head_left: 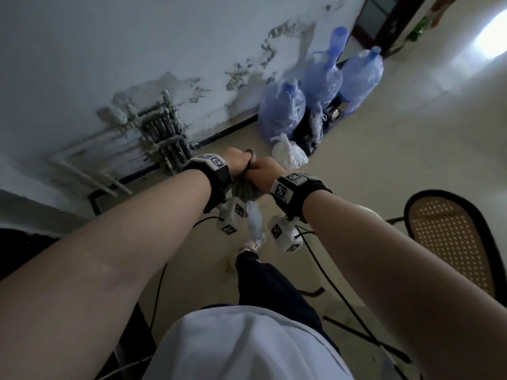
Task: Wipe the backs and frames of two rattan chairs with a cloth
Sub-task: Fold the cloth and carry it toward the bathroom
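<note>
A single head-worn wide-angle camera looks steeply down and forward along both outstretched arms, close over the person's shirt (247, 344). It faces the peeling wall (137, 64) and the floor (397, 138), with a rattan chair (452, 239) at the right edge.

Both arms stretched forward — left hand (236, 160) and right hand (264, 171) fisted, knuckles touching.

Both arms reach forward, the left hand (238, 160) and right hand (264, 171) touching, both clenched around a crumpled grey cloth (245, 190) hanging between the wrists. A black-framed woven rattan chair back (452, 239) stands right, blue plastic water jugs (323, 86) against the peeling wall.
</note>
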Demonstrator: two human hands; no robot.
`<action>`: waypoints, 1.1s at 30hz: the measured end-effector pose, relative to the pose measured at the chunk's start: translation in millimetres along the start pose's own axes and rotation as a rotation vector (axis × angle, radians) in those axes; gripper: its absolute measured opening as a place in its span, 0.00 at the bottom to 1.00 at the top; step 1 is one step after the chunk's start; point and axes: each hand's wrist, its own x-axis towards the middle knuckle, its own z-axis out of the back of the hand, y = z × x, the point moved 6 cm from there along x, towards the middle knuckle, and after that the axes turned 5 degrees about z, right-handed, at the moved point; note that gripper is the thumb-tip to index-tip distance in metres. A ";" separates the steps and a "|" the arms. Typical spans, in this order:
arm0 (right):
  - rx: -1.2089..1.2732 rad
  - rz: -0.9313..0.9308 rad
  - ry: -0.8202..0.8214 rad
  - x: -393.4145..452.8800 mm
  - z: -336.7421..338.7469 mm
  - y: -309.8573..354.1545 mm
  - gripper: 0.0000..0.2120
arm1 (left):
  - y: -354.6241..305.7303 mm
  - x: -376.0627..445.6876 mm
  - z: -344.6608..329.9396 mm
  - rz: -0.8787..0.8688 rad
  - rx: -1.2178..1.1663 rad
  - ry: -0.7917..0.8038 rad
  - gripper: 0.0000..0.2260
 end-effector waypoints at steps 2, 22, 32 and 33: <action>0.092 -0.016 0.018 31.2 17.9 4.1 0.14 | -26.3 25.1 5.2 -0.002 -0.133 0.098 0.18; 0.192 -0.214 -0.065 258.6 292.1 -100.8 0.10 | -358.1 260.0 12.7 -0.183 0.097 0.308 0.10; 0.292 -0.329 -0.417 296.2 460.8 -185.8 0.10 | -516.6 404.4 -61.8 -0.299 0.381 0.390 0.13; 0.253 -0.312 -0.465 291.4 482.8 -198.4 0.10 | -537.4 410.7 -80.0 -0.314 0.398 0.411 0.13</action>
